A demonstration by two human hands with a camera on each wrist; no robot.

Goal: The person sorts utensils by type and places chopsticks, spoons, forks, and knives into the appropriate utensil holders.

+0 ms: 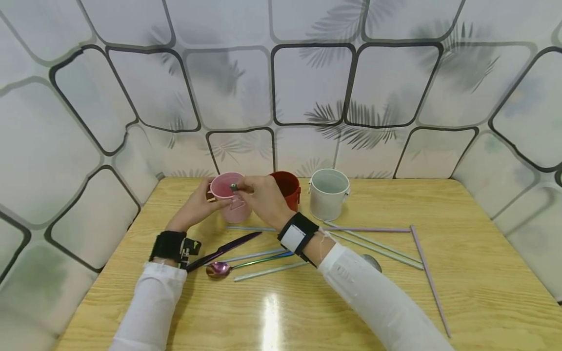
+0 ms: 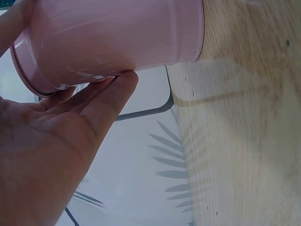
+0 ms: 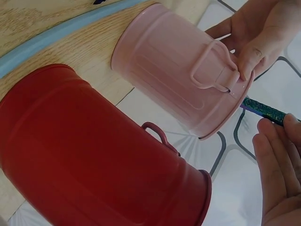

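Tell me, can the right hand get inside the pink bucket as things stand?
Probably yes: the right hand, pinching a dark teal handle, is just above the mouth of the pink bucket; the left hand grips the side, leaving most of the opening free.

The left arm (image 1: 151, 302) and right arm (image 1: 377, 292) converge toward the desk's (image 1: 487, 273) far edge, left of its middle. The left hand (image 1: 196, 207) grips, thumb apart from fingers; the right hand (image 1: 265, 197) pinches.
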